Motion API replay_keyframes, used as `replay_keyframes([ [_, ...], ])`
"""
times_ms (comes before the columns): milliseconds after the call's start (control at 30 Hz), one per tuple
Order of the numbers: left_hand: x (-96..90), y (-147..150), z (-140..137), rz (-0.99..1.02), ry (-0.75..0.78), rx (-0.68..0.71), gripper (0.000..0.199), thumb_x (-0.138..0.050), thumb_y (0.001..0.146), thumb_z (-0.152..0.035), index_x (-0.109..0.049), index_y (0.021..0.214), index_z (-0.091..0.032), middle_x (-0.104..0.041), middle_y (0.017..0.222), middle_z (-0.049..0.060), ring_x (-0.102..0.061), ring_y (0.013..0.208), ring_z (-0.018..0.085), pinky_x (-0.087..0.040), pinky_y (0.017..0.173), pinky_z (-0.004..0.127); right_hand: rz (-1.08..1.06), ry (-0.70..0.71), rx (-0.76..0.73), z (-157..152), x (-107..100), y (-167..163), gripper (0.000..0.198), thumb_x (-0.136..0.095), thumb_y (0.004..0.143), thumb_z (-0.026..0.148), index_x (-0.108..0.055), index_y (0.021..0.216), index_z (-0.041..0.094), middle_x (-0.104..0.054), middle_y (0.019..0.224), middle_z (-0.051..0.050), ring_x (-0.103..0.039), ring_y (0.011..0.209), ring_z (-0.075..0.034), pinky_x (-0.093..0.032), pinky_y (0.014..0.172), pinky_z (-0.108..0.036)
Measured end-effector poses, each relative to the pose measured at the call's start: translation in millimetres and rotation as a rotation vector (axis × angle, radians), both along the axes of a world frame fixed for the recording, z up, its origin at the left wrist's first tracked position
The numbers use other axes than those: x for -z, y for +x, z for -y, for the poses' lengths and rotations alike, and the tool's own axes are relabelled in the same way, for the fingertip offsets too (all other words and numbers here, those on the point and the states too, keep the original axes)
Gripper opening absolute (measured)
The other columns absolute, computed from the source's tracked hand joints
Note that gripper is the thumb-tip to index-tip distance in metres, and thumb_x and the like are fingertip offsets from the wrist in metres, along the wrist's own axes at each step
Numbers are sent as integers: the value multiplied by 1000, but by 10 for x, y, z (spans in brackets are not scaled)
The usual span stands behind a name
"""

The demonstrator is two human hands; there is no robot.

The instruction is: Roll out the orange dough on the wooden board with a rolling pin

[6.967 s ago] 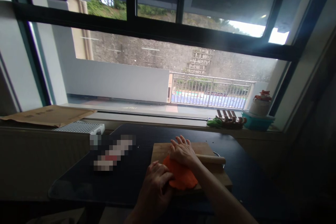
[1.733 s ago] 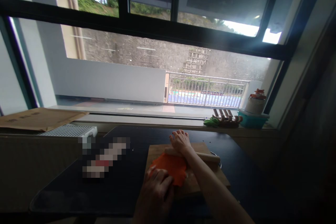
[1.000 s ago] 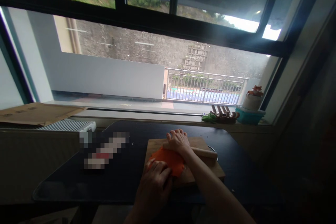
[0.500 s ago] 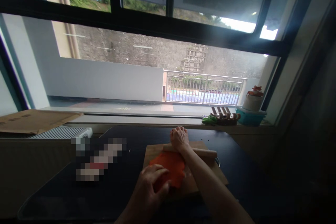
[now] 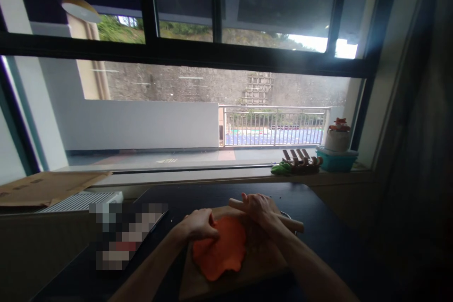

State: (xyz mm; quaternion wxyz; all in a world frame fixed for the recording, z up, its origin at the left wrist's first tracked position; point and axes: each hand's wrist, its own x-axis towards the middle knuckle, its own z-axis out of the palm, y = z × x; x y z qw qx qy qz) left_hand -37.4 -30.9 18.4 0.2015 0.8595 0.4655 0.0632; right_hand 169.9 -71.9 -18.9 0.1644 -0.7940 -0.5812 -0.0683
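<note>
A flattened orange dough sheet (image 5: 226, 250) with a ragged edge lies on a wooden board (image 5: 264, 259). My left hand (image 5: 201, 224) is closed at the upper left edge of the sheet, thumb and fingers pinching it. The wooden rolling pin (image 5: 293, 224) lies aslant across the far right part of the board, beyond the dough. Wrapped over its middle, my right hand (image 5: 261, 207) grips it and hides part of it. A thin, light-coloured curved rim (image 5: 286, 215) shows behind the pin; its kind I cannot make out.
A dark table (image 5: 198, 193) carries the board. On its left is a blurred-out item (image 5: 130, 236). Cardboard (image 5: 49, 186) rests over a radiator (image 5: 85, 200). On the windowsill stand a teal box (image 5: 336, 159) with a white pot (image 5: 337, 139) and a brown rack-like object (image 5: 302, 161).
My left hand has gone from the sheet's near left side to its upper left edge and closed there. My right hand and the rolling pin have shifted right, off the dough. The view has tilted up.
</note>
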Motion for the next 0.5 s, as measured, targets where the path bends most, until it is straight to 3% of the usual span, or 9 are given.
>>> replay_keyframes([
  [133, 20, 47, -164, 84, -88, 32, 29, -68, 47, -29, -63, 73, -18, -70, 75, 2, -66, 79, 27, -48, 61, 29, -27, 32, 52, -33, 2, 202, 51, -29, 100, 41, -74, 87, 21, -75, 88, -12, -70, 86, -26, -48, 78, -35],
  [233, -61, 75, -230, 205, -139, 60, 40, -65, 51, -26, -65, 88, -13, -72, 81, 4, -67, 79, 25, -50, 63, 28, -40, 30, 60, -43, 37, 220, 51, -30, 100, 42, -75, 88, 19, -74, 90, -13, -70, 88, -26, -47, 81, -36],
  [333, -245, 41, -221, 363, -151, 93, 48, -58, 65, -33, -64, 107, -11, -72, 95, 6, -68, 86, 23, -52, 72, 30, -49, 15, 60, -35, 53, 192, 50, -31, 99, 42, -74, 90, 19, -74, 90, -13, -70, 89, -25, -47, 82, -35],
  [400, -309, -16, -119, 476, -8, 95, 43, -53, 74, -36, -65, 108, -14, -71, 99, 6, -67, 91, 23, -52, 78, 32, -52, 6, 55, -25, 44, 183, 50, -31, 99, 43, -74, 91, 18, -74, 91, -13, -70, 89, -25, -47, 83, -34],
  [500, -134, -115, 206, 490, 444, 136, 27, -51, 77, -22, -70, 96, -21, -69, 97, 6, -65, 92, 23, -51, 83, 35, -53, 1, 42, -6, 4, 196, 52, -30, 99, 43, -74, 91, 18, -74, 92, -13, -69, 90, -26, -47, 83, -35],
])
